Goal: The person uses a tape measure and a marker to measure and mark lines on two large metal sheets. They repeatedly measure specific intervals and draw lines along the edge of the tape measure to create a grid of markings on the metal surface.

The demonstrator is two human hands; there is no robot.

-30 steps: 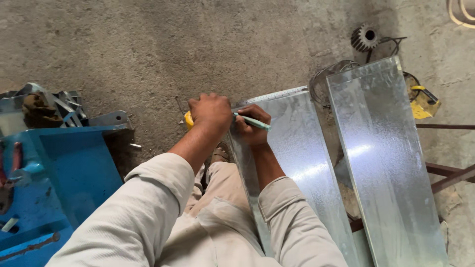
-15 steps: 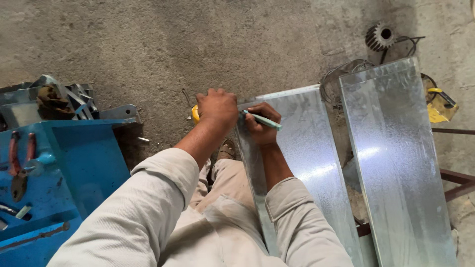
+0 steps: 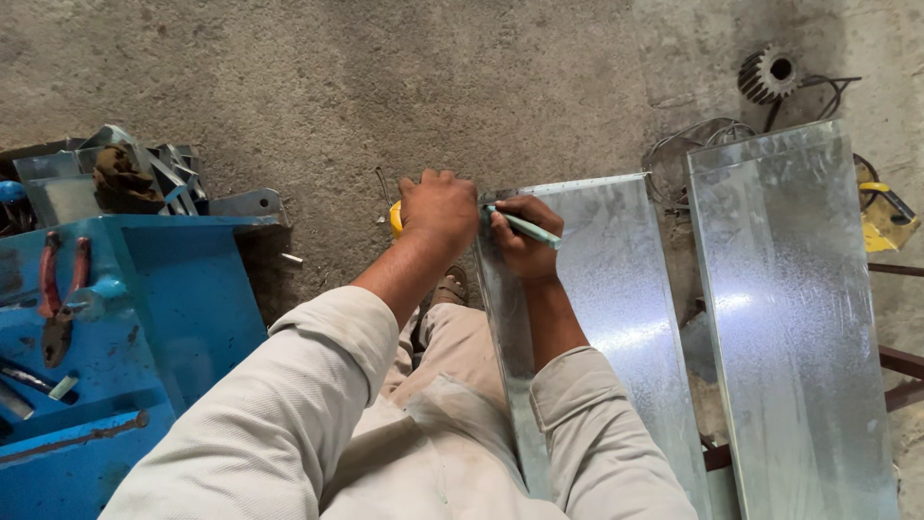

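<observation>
**Marking a galvanised sheet at its far corner**

A long galvanised metal sheet [image 3: 616,318] lies on the ground, running from the near edge of the view to the middle, just right of the person's legs. At its far left corner the right hand [image 3: 522,239] is closed around a green pen [image 3: 527,228], the tip held at the sheet's edge. The left hand [image 3: 440,207] sits just left of it, fingers curled over a yellow tape measure [image 3: 396,218], of which only a sliver shows, at the same corner.

A second galvanised sheet [image 3: 799,318] lies parallel to the right, a narrow gap between the two. Beyond it, far right, rest a dark toothed gear [image 3: 770,73] and loose wire [image 3: 693,144], with a yellow tool [image 3: 884,220] at the right edge. On the left stands a blue metal stand [image 3: 125,337] bearing red-handled pliers [image 3: 60,289], with metal scraps [image 3: 135,178] behind it. The floor is rough concrete [image 3: 385,77].
</observation>
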